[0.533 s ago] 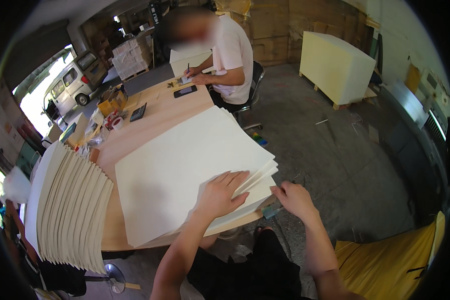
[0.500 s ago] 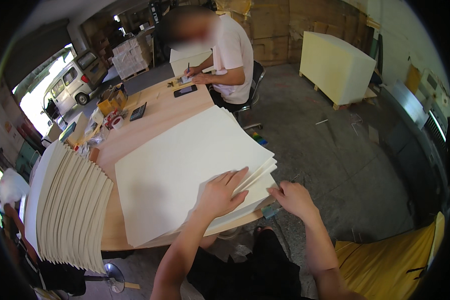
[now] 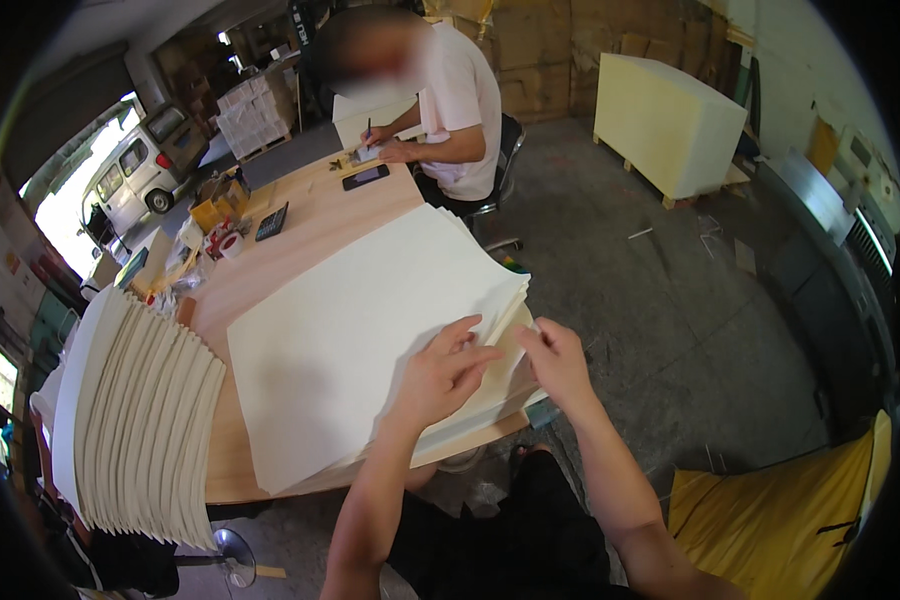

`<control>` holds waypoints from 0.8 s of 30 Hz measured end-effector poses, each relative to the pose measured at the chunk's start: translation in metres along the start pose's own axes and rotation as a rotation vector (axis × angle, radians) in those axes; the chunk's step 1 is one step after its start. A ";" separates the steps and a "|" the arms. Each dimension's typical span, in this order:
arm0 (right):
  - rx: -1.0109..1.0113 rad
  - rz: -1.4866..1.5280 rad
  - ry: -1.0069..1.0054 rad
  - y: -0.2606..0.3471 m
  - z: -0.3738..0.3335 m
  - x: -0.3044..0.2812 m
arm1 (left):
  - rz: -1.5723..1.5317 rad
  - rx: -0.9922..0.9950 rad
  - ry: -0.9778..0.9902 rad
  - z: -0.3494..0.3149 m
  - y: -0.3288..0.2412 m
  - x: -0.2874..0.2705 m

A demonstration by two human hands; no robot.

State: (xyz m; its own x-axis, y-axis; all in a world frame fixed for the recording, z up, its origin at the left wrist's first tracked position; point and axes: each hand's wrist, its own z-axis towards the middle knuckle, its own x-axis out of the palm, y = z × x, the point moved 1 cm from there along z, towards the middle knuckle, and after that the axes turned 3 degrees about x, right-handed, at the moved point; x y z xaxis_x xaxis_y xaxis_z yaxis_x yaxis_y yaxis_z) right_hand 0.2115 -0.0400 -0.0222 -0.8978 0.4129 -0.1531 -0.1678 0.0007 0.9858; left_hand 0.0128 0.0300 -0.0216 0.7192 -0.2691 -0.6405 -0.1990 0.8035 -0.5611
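A wide stack of large white paper sheets (image 3: 340,310) lies in front of me on the wooden table. At its near right corner several upper sheets curl up and stand apart from those below. My left hand (image 3: 442,375) is over the stack beside this corner, thumb and fingers apart, holding nothing that I can see. Just to its right, at the sheets' edge, my right hand (image 3: 560,365) has its fingers curled in with the thumb against them. What lies between those fingers is hidden.
A second pile of cream sheets in wavy layers (image 3: 145,420) stands at the left. Along the table (image 3: 320,200) are a calculator (image 3: 272,222), a tape roll (image 3: 231,244) and a phone (image 3: 365,178). A seated person (image 3: 460,110) writes at the far end. A wrapped pallet (image 3: 665,125) stands right.
My right hand has moved left and up, closer to my left hand. The left hand's fingers have lifted and bent. The raised sheet corners have shifted left and look less fanned.
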 end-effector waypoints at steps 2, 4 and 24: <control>0.187 0.377 0.118 0.006 -0.001 -0.008 | 0.003 -0.001 0.001 0.000 -0.002 0.000; 0.187 0.446 0.135 0.005 0.000 -0.007 | -0.012 0.007 -0.003 0.001 0.000 0.000; 0.170 0.528 0.087 -0.018 -0.004 -0.010 | 0.034 -0.001 0.042 0.004 -0.002 -0.003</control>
State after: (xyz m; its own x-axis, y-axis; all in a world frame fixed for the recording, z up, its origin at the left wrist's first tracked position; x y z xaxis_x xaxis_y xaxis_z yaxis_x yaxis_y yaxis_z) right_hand 0.2218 -0.0481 -0.0389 -0.8735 0.3208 0.3660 0.3750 -0.0358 0.9263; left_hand 0.0134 0.0313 -0.0164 0.6834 -0.2637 -0.6808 -0.2238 0.8119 -0.5391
